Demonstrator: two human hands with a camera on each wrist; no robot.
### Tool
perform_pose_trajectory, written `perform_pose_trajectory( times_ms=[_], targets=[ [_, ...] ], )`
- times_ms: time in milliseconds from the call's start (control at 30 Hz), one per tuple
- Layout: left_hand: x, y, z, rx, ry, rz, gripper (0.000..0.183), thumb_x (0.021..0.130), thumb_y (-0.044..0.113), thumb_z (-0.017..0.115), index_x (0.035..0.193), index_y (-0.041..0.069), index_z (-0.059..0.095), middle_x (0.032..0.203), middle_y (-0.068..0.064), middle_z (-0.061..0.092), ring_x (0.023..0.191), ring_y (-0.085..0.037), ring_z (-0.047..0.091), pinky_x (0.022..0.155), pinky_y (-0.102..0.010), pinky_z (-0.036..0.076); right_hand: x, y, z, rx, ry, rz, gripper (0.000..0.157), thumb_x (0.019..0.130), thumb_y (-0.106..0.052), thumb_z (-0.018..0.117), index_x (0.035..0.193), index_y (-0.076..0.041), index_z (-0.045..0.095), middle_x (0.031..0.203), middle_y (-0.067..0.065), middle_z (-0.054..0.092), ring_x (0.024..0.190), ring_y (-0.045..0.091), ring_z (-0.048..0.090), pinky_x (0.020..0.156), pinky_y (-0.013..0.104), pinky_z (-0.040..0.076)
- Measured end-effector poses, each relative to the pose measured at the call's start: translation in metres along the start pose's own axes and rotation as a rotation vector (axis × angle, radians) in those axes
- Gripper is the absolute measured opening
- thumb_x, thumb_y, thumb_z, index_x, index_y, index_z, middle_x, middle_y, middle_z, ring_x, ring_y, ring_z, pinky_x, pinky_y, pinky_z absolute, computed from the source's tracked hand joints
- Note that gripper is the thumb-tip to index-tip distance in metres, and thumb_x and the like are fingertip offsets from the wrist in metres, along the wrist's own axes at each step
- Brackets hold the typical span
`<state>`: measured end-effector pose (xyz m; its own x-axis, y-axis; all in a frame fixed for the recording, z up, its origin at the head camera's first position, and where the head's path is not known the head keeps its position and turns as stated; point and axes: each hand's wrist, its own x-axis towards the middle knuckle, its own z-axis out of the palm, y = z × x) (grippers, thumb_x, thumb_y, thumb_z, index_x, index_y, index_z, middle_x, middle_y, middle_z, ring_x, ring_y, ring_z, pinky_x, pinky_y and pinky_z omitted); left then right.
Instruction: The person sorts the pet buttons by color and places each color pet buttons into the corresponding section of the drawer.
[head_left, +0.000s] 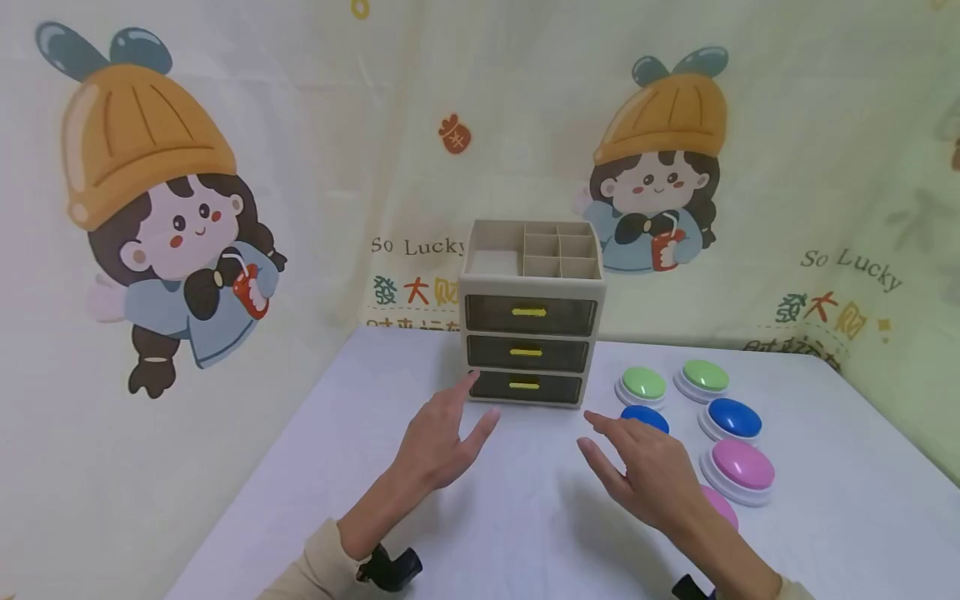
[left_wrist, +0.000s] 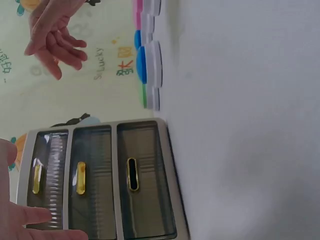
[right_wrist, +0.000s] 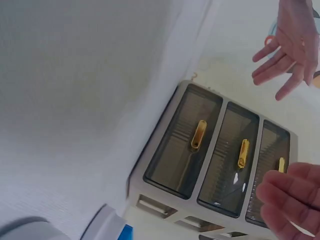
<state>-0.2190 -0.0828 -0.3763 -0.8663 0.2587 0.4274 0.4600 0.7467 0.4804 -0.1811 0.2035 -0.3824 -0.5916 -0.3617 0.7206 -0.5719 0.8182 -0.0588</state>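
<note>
A beige desktop organizer point(head_left: 531, 287) stands at the back of the table, its three dark drawers closed, each with a yellow handle point(head_left: 528, 312). Divided compartments on its top hold nothing visible. My left hand point(head_left: 438, 437) hovers in front of the organizer's lower left, fingers extended and thumb apart. To the right, my right hand point(head_left: 648, 467) hangs over the table with loosely straight fingers, partly covering a blue button point(head_left: 643, 417) and a pink button point(head_left: 720, 507). Neither hand holds anything; the left wrist view shows the drawer fronts point(left_wrist: 145, 180) beyond the left fingers.
On the right side of the table sit more round push buttons on white bases: two green ones point(head_left: 643, 383), a blue one point(head_left: 735, 417) and a pink one point(head_left: 742, 463). A printed cloth point(head_left: 300, 167) with cartoon figures hangs behind and beside the white table point(head_left: 525, 533).
</note>
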Motion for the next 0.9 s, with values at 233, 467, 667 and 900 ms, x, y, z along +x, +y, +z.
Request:
perform_pose_trajectory(
  times_ms=[233,467,667,900],
  targets=[
    [0.009,-0.007,-0.006,-0.021,0.081,-0.009,0.065,0.102,0.05,0.053,0.152,0.008,0.048,0.145,-0.014,0.06,0.13,-0.035,0.058,0.103,-0.055,0.049,0.012,-0.003,0.008,-0.059,0.127,-0.166,0.06,0.108,-0.053,0.038,0.101,-0.008,0.078,0.078,0.004,0.076,0.065,0.018,0.071,0.055,0.032,0.057],
    [0.021,-0.018,-0.013,-0.072,0.114,0.003,0.065,0.102,0.049,0.054,0.153,0.009,0.046,0.145,-0.014,0.06,0.129,-0.033,0.059,0.099,-0.054,0.052,0.025,-0.006,0.017,-0.038,0.077,-0.136,0.063,0.108,-0.054,0.035,0.097,-0.009,0.078,0.079,0.006,0.078,0.062,0.019,0.071,0.05,0.024,0.051],
    [0.034,-0.028,-0.018,-0.141,0.112,0.049,0.069,0.101,0.047,0.055,0.159,0.014,0.035,0.144,-0.015,0.06,0.128,-0.034,0.06,0.094,-0.056,0.054,0.033,-0.005,0.025,0.084,0.075,-0.081,0.035,0.103,-0.036,0.057,0.091,-0.01,0.078,0.082,0.003,0.078,0.063,0.015,0.071,0.051,0.02,0.05],
    [0.052,-0.037,-0.023,-0.217,0.069,0.1,0.08,0.101,0.047,0.054,0.165,0.02,0.014,0.16,-0.014,0.042,0.147,-0.033,0.039,0.112,-0.064,0.037,0.044,-0.008,0.032,0.271,0.065,0.083,0.024,0.101,-0.018,0.06,0.085,-0.01,0.076,0.068,-0.004,0.072,0.061,0.008,0.065,0.056,0.024,0.053]
  ],
)
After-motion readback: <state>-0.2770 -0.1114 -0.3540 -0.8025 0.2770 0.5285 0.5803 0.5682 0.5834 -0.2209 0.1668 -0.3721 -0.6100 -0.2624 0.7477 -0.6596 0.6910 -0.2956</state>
